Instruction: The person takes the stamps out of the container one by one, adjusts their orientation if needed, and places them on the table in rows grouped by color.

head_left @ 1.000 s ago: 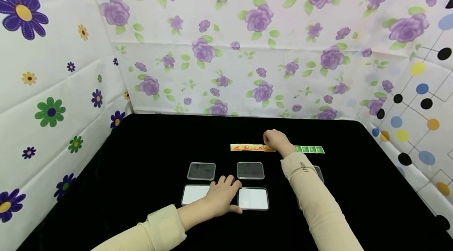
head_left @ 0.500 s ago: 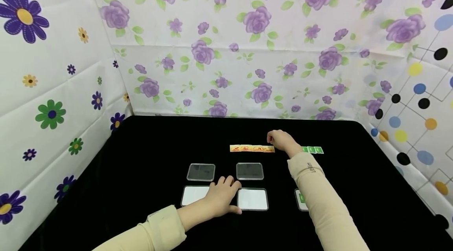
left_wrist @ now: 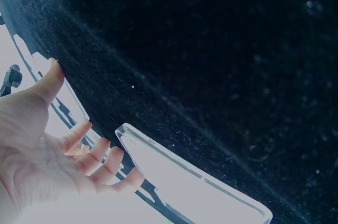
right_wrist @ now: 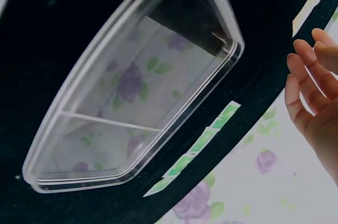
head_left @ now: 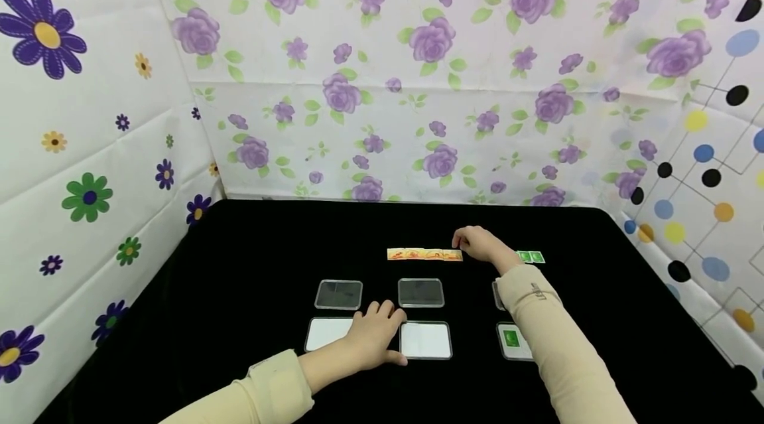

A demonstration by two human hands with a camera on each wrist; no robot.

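In the head view, my left hand (head_left: 375,336) lies with spread fingers between two white-lined clear boxes, the left one (head_left: 327,331) and the middle one (head_left: 426,340). The left wrist view shows its fingers (left_wrist: 107,165) relaxed, fingertips beside a box edge. My right hand (head_left: 480,245) hovers at the right end of a row of orange-and-yellow picture cards (head_left: 420,254). Its loosely bent fingers (right_wrist: 309,78) show nothing between them in the right wrist view. A row of green cards (right_wrist: 203,139) lies to its right, partly hidden by the arm in the head view.
Two clear boxes, one on the left (head_left: 338,294) and one in the middle (head_left: 420,292), stand behind the white-lined ones. A third clear box (right_wrist: 127,86) and a white-lined box with a green card (head_left: 511,339) are partly behind the right sleeve. Patterned cloth walls (head_left: 382,79) surround the black table (head_left: 268,245).
My right hand and forearm have shifted rightward, off the orange cards to their right end, uncovering the box with the green card. My left hand has stayed in place. The view has tilted slightly.
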